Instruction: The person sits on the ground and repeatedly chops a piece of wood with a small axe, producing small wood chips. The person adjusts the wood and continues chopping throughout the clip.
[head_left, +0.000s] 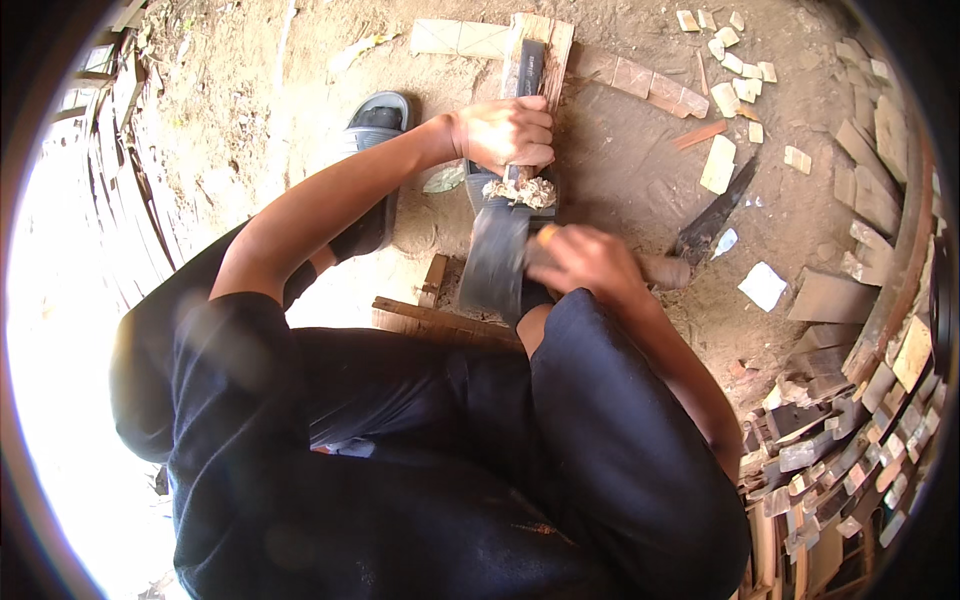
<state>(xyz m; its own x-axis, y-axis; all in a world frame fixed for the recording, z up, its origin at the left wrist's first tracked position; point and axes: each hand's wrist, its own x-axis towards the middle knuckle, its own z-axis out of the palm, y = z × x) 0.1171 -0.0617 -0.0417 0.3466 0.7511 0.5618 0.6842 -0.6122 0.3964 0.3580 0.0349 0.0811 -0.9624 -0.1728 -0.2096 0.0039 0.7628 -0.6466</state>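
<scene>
My left hand (510, 135) is closed around a chisel, whose dark metal blade (531, 67) points away from me over a wooden block (561, 52). The chisel's wooden handle end (531, 192) is frayed and mushroomed towards me. Just nearer to me, my right hand (592, 262), blurred by motion, grips a mallet or hammer. Its broad dark head (493, 262) is blurred beside the frayed end, and its thick wooden handle (666, 271) sticks out to the right. Whether the head touches the chisel, I cannot tell. The blade's tip is hard to make out.
A marked wooden strip (459, 37) lies at the block's left, another strip (649, 84) at its right. Small wood pieces (746, 88) are scattered at upper right. Wood stacks (817, 457) fill the lower right. My sandalled feet (379, 120) and a low wooden piece (442, 319) are close by.
</scene>
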